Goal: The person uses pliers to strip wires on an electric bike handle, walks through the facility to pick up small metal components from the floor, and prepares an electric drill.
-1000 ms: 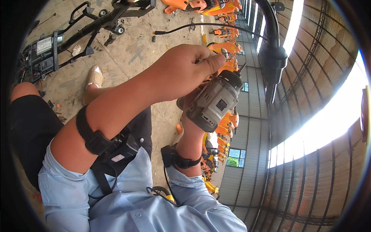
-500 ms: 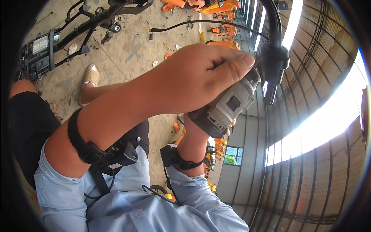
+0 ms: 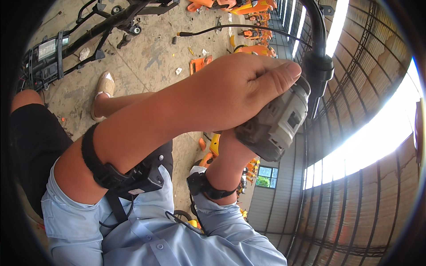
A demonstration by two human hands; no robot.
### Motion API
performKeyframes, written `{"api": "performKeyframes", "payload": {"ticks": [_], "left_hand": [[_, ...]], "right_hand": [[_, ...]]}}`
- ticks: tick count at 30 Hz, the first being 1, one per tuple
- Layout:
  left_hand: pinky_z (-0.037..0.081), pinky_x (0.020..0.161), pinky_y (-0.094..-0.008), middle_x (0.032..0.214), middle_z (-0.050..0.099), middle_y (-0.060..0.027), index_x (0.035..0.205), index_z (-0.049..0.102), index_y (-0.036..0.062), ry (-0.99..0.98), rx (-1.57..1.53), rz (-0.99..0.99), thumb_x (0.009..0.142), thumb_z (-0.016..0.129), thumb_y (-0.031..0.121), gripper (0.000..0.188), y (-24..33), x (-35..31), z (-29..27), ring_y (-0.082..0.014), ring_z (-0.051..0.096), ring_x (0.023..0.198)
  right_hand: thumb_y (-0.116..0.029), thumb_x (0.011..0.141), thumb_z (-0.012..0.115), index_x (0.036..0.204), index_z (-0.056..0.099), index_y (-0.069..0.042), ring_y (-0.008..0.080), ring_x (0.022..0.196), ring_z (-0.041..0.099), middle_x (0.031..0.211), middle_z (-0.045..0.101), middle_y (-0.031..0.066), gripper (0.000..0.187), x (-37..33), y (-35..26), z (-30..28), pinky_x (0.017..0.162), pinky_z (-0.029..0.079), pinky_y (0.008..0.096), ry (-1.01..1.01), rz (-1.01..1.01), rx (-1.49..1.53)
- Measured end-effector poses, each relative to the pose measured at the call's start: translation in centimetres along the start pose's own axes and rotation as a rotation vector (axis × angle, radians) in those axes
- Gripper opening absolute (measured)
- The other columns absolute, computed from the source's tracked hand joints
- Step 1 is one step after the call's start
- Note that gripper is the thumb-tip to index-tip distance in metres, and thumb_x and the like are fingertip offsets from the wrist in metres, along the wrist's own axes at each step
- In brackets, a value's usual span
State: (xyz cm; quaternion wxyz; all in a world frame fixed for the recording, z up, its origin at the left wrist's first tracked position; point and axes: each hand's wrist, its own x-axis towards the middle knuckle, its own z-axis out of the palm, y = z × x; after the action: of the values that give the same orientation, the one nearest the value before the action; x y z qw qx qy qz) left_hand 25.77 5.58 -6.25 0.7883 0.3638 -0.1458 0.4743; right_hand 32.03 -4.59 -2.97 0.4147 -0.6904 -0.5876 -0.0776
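My left hand (image 3: 248,86) is closed on a boxy grey and black housing (image 3: 284,126) that looks like the battery end of a cordless power tool. The thumb lies along its upper side; the other fingers are mostly hidden. Right beside the thumb hangs a black tube end with a thick collar (image 3: 317,66), like a handlebar end. Whether the held housing touches it I cannot tell. My right forearm (image 3: 228,166) rises behind the housing, which hides the right hand's fingers. A thin black cable (image 3: 239,27) with a yellow tip runs from near the tube toward the left.
A black vehicle frame (image 3: 84,40) stands at the upper left. Orange vehicle bodies (image 3: 253,8) line the far floor, and an orange part (image 3: 198,65) lies near my left forearm. Another person's foot in a beige shoe (image 3: 105,84) rests on the concrete. Corrugated walls (image 3: 284,204) rise at right.
My left hand and the housing have moved right, closer to the black tube, and the housing slightly down. My right forearm has shifted right with them. More of the orange floor part shows.
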Motion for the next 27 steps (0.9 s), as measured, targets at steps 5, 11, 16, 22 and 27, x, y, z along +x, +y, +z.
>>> {"api": "performKeyframes", "payload": {"ticks": [5, 11, 16, 22, 27], "left_hand": [[0.050, 0.083, -0.0232, 0.093, 0.069, -0.0044, 0.119, 0.064, -0.0018, 0.104, 0.168, -0.089, 0.104, 0.047, 0.040, 0.048, 0.7, 0.1, -0.7, -0.0082, 0.062, 0.093], [0.049, 0.089, -0.0279, 0.098, 0.071, -0.0086, 0.114, 0.066, -0.0032, 0.222, 0.235, -0.051, 0.104, 0.049, 0.034, 0.042, 0.1, 0.3, -1.8, -0.0135, 0.065, 0.096], [0.049, 0.089, -0.0287, 0.095, 0.071, -0.0078, 0.111, 0.066, -0.0032, 0.225, 0.280, 0.001, 0.104, 0.049, 0.031, 0.039, 0.3, 0.3, -2.5, -0.0133, 0.065, 0.095], [0.048, 0.083, -0.0277, 0.092, 0.070, -0.0059, 0.107, 0.067, -0.0027, 0.259, 0.277, 0.005, 0.103, 0.050, 0.028, 0.035, 0.9, 0.0, -2.8, -0.0114, 0.062, 0.089], [0.048, 0.080, -0.0267, 0.090, 0.070, -0.0048, 0.107, 0.067, -0.0021, 0.284, 0.300, 0.000, 0.103, 0.050, 0.028, 0.035, 1.6, -0.2, -3.2, -0.0104, 0.061, 0.087]], "right_hand": [[0.003, 0.087, 0.067, 0.124, 0.047, 0.001, 0.0118, 0.079, 0.062, 0.103, 0.063, 0.0094, 0.043, 0.3, -1.5, 0.1, 0.068, 0.053, 0.0259, 0.013, -0.036, -0.085], [0.001, 0.090, 0.065, 0.123, 0.047, 0.002, 0.0114, 0.079, 0.064, 0.106, 0.062, 0.0107, 0.038, 0.5, -3.1, 0.4, 0.067, 0.055, 0.0262, 0.033, 0.190, -0.005], [0.000, 0.092, 0.063, 0.119, 0.050, 0.003, 0.0118, 0.077, 0.063, 0.101, 0.062, 0.0096, 0.031, 0.6, -3.6, 1.2, 0.067, 0.054, 0.0269, 0.077, 0.202, 0.094], [0.001, 0.093, 0.061, 0.111, 0.055, 0.003, 0.0116, 0.071, 0.063, 0.090, 0.061, 0.0077, 0.019, 0.9, -4.8, 2.0, 0.065, 0.052, 0.0255, 0.116, 0.254, 0.021], [0.001, 0.092, 0.060, 0.109, 0.056, 0.004, 0.0124, 0.070, 0.063, 0.091, 0.062, 0.0091, 0.017, 1.1, -4.1, 2.7, 0.063, 0.053, 0.0260, 0.106, 0.183, 0.053]]}}
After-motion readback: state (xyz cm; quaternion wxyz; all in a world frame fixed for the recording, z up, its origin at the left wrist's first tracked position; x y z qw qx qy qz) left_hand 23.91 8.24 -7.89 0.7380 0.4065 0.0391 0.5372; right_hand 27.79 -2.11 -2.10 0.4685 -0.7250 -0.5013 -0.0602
